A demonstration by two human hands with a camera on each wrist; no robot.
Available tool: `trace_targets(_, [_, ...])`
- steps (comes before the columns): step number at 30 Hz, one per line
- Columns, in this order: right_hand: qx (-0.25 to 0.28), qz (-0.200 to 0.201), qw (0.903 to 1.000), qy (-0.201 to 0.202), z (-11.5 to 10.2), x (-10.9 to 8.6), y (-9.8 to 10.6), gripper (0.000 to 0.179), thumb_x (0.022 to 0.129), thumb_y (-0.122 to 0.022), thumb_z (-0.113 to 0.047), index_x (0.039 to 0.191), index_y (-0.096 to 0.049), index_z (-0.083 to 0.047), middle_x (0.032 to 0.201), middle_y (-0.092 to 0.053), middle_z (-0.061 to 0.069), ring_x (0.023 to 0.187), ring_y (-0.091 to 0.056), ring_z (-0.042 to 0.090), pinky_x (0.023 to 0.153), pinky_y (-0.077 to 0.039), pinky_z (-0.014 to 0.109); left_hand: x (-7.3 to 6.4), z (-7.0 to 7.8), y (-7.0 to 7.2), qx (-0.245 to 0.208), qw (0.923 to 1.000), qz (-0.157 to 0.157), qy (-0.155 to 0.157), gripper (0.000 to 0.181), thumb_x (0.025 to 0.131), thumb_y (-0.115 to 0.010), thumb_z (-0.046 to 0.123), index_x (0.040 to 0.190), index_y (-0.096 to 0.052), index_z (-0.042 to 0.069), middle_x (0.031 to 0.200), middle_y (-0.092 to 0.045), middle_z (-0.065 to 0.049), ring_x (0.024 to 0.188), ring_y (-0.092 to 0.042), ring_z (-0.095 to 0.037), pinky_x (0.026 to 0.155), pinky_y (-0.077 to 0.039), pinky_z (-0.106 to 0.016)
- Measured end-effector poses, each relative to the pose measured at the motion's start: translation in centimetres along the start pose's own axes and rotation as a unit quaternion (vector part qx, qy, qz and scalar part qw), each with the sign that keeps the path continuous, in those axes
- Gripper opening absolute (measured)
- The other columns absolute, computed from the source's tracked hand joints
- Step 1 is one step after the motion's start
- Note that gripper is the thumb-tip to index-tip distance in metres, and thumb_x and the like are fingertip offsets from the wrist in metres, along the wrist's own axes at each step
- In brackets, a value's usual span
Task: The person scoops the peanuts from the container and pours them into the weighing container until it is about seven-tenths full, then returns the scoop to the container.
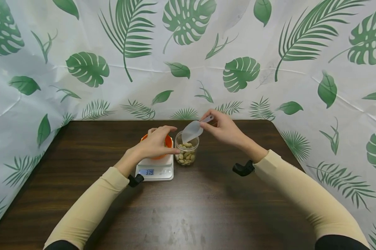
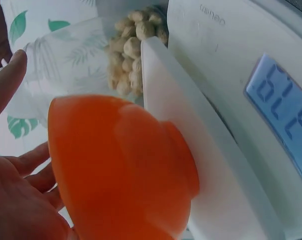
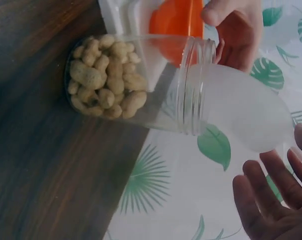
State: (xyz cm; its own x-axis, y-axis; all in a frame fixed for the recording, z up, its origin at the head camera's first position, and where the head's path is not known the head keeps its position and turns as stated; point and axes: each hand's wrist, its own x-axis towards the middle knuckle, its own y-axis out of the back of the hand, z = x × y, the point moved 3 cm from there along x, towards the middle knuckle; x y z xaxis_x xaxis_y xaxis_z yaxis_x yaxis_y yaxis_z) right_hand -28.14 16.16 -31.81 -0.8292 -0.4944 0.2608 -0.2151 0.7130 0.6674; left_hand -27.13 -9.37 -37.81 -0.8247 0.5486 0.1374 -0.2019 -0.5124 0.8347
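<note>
My right hand (image 1: 223, 128) pinches the handle of a translucent plastic scoop (image 1: 191, 130) between thumb and fingers. The scoop slants down to the left, its tip within the mouth of a clear jar (image 3: 161, 107). Unshelled peanuts (image 3: 106, 80) fill the jar's lower part. Over the orange bowl (image 2: 116, 165) hovers my left hand (image 1: 156, 142), fingers spread and relaxed, thumb pointing toward the jar; it holds nothing. The bowl sits on a white kitchen scale (image 1: 158, 163) with a lit digit display (image 1: 146, 172), just left of the jar. Its inside is mostly hidden by the left hand.
Everything stands on a dark wooden table (image 1: 188, 208), near its back edge. Behind it hangs a white sheet (image 1: 206, 73) printed with green leaves. Black wrist mounts (image 1: 243, 168) stick out below both forearms.
</note>
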Motion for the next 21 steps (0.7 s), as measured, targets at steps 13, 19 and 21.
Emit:
trace_targets(13, [-0.080, -0.021, 0.9963, 0.026, -1.2, 0.6, -0.6, 0.014, 0.102, -0.067, -0.018, 0.111, -0.062, -0.008, 0.100, -0.070, 0.008, 0.063, -0.055, 0.021, 0.057, -0.047, 0.037, 1.1, 0.6, -1.3, 0.003, 0.9998, -0.017, 0.011, 0.089, 0.085, -0.082, 0.048, 0.153, -0.044, 0.004, 0.149, -0.052, -0.010, 0.134, -0.047, -0.027, 0.111, -0.018, -0.062])
trace_targets(19, [-0.119, -0.037, 0.9910, 0.047, -1.7, 1.0, -1.1, 0.015, 0.101, -0.068, -0.013, 0.111, -0.061, -0.004, 0.103, -0.069, 0.011, 0.083, -0.067, 0.022, 0.065, -0.053, 0.037, 1.4, 0.8, -1.5, -0.003, 0.9998, -0.017, 0.009, 0.089, 0.084, -0.085, 0.046, 0.151, -0.045, 0.004, 0.146, -0.055, -0.011, 0.130, -0.050, -0.027, 0.111, -0.017, -0.064])
trace_targets(21, [-0.135, -0.044, 0.9881, 0.058, -1.9, 1.1, -1.3, 0.015, 0.101, -0.067, -0.012, 0.111, -0.060, -0.003, 0.104, -0.069, 0.012, 0.087, -0.068, 0.023, 0.068, -0.054, 0.038, 1.5, 0.8, -1.5, 0.001, 0.9998, -0.019, 0.009, 0.090, 0.084, -0.085, 0.047, 0.151, -0.045, 0.003, 0.144, -0.056, -0.010, 0.129, -0.051, -0.026, 0.110, -0.017, -0.063])
